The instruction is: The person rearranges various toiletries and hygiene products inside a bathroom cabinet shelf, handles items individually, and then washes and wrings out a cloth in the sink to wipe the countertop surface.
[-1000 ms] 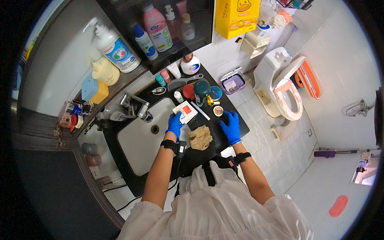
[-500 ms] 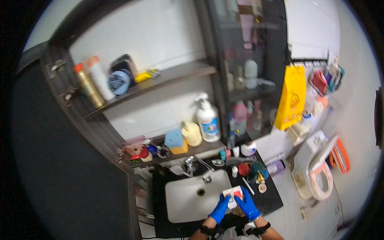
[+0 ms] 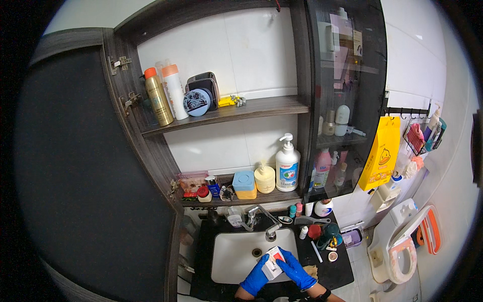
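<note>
A small white box with a red patch (image 3: 271, 272) is held upright at a slant between my two blue-gloved hands, over the front right part of the white sink (image 3: 229, 274). My left hand (image 3: 255, 278) grips its left side, and my right hand (image 3: 295, 273) has its fingers closed on the right side. Some of the fingertips are hidden behind the box. Behind it, the chrome faucet (image 3: 273, 229) reaches over the basin. A crumpled tan cloth (image 3: 312, 272) lies on the black counter beside my right hand.
Jars, a comb (image 3: 312, 220) and a white stick (image 3: 317, 251) crowd the counter's right side. Above, an open cabinet holds a pump bottle (image 3: 287, 168), a blue-and-yellow box (image 3: 244, 184) and spray cans. Its dark door (image 3: 100, 176) swings out left. A toilet (image 3: 397, 251) stands right.
My hands and the box have shifted left and slightly down in view, now over the basin. The whole view has tilted and become sharper; both hands keep their hold on the box.
</note>
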The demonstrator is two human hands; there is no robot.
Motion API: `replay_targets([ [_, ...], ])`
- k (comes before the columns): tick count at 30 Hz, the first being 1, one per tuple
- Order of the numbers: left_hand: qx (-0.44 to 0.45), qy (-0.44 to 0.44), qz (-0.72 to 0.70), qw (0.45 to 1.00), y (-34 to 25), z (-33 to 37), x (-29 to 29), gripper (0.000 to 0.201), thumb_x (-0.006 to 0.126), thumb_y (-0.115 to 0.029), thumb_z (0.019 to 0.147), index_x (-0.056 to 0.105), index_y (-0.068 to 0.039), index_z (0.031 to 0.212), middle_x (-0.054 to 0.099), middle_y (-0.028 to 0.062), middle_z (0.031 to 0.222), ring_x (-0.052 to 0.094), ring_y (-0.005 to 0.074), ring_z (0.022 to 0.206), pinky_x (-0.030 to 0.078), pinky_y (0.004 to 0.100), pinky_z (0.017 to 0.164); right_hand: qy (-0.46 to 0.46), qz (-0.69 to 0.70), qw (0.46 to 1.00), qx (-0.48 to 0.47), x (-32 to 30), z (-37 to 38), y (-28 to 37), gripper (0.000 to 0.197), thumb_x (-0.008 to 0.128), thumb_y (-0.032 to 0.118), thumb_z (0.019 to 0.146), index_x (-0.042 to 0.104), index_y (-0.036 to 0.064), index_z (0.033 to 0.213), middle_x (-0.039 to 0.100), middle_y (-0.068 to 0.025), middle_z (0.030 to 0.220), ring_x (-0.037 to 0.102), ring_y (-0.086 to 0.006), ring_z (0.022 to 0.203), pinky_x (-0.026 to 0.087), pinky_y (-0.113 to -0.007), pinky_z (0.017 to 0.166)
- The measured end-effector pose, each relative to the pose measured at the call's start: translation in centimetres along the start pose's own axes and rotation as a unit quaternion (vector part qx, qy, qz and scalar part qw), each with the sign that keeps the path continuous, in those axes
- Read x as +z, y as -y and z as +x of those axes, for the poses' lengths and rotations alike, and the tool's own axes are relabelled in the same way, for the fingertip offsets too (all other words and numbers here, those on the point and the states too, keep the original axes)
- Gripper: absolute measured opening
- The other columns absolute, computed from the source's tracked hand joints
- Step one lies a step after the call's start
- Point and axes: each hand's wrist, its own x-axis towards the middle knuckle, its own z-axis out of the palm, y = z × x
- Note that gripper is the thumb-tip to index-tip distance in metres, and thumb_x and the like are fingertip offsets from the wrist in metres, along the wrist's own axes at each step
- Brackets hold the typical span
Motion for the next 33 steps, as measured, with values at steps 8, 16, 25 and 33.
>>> replay_targets([
  [8, 0.262, 0.02, 0.365, 0.893, -5.1, -0.6, 1.7, 0.075, 0.063, -0.007, 0.078, 0.024, -0.007, 0.142, 0.038, 0.0116, 0.137, 0.042, 0.0257, 0.124, 0.037, 0.0365, 0.104, 0.097, -0.141, 0.977, -0.13, 0.6, 3.3, 6.6, 0.092, 0.075, 0.024, 0.074, 0.02, 0.0045, 0.144, 0.03, -0.0152, 0.14, 0.027, -0.0291, 0.133, 0.022, -0.037, 0.109],
  [16, 0.291, 0.054, 0.322, 0.899, -6.2, -4.9, 7.3, 0.099, 0.084, -0.016, 0.063, 0.02, -0.007, 0.138, 0.035, 0.0119, 0.133, 0.039, 0.0256, 0.124, 0.035, 0.0386, 0.103, 0.12, -0.064, 0.984, -0.117, 1.9, 1.6, 10.7, 0.1, 0.08, 0.022, 0.069, 0.017, 0.006, 0.144, 0.027, -0.0129, 0.144, 0.029, -0.027, 0.133, 0.028, -0.039, 0.108],
  [25, 0.263, 0.055, 0.428, 0.863, -4.6, -6.8, 6.9, 0.091, 0.075, -0.018, 0.077, 0.016, -0.004, 0.145, 0.034, 0.0187, 0.142, 0.039, 0.0251, 0.127, 0.038, 0.0389, 0.101, 0.074, 0.202, 0.974, 0.069, 0.0, -0.9, 8.0, 0.099, 0.078, 0.018, 0.062, 0.022, 0.004, 0.143, 0.039, -0.0144, 0.139, 0.041, -0.026, 0.126, 0.038, -0.039, 0.102],
  [33, 0.236, 0.108, 0.393, 0.882, -5.6, -7.2, 7.7, 0.077, 0.067, -0.006, 0.081, 0.022, -0.004, 0.144, 0.033, 0.0122, 0.144, 0.04, 0.019, 0.126, 0.039, 0.0339, 0.1, -0.032, 0.428, 0.897, 0.105, -2.1, -2.5, 3.1, 0.084, 0.062, 0.01, 0.064, 0.027, 0.0029, 0.14, 0.043, -0.017, 0.135, 0.045, -0.032, 0.124, 0.04, -0.044, 0.102],
])
